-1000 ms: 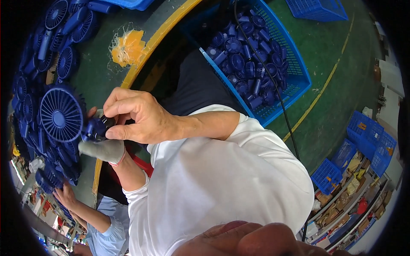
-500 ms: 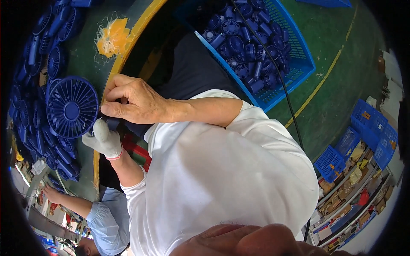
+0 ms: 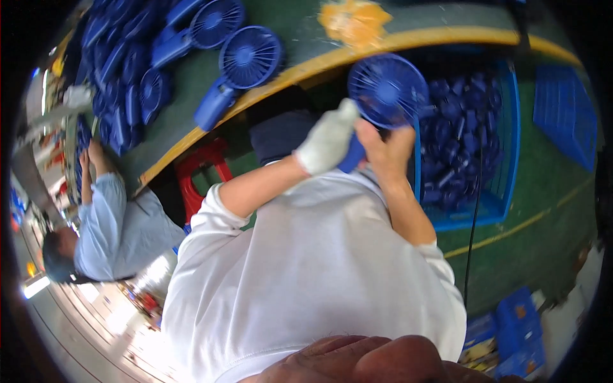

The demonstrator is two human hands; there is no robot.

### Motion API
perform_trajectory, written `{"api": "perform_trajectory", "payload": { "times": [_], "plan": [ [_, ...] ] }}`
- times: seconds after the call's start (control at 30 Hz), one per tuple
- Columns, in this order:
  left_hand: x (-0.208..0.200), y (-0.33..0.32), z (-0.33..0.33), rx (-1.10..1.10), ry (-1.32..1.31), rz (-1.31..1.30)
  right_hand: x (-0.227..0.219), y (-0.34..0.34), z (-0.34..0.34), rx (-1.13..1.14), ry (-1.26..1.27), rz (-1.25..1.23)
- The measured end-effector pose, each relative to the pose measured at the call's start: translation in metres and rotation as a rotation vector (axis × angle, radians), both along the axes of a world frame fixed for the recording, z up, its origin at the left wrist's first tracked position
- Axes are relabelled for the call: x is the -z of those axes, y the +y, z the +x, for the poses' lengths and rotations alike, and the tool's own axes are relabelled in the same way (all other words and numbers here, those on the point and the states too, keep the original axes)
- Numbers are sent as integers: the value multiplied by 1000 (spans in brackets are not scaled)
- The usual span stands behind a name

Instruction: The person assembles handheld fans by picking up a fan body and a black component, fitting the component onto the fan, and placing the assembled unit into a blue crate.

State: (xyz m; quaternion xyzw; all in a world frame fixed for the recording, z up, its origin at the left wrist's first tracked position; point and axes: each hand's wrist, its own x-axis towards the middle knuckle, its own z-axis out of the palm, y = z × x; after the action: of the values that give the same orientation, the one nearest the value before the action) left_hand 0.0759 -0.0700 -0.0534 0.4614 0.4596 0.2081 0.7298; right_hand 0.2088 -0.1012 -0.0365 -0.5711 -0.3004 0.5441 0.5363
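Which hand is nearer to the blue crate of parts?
Right. The bare right hand holding the blue fan is beside the crate; the gloved left hand is farther away.

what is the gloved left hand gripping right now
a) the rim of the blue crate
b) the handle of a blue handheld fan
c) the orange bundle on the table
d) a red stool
b: the left hand in its white glove wraps the handle of the blue handheld fan, with the bare right hand on the same handle just below the round grille, above the blue crate.
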Motion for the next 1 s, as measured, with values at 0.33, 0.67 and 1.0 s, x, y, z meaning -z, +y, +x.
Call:
{"api": "perform_trajectory", "payload": {
  "times": [0.33, 0.67, 1.0],
  "plan": [
    [-21, -10, -4, 96, -29, 935, 103, -135, 131, 386, -195, -386],
    [-74, 53, -128, -319, 1083, 1292, 147, -212, 162, 222, -619, -645],
    [-68, 95, -111, 29, 1078, 1436, -71, 169, 111, 37, -1517, 880]
  ]
}}
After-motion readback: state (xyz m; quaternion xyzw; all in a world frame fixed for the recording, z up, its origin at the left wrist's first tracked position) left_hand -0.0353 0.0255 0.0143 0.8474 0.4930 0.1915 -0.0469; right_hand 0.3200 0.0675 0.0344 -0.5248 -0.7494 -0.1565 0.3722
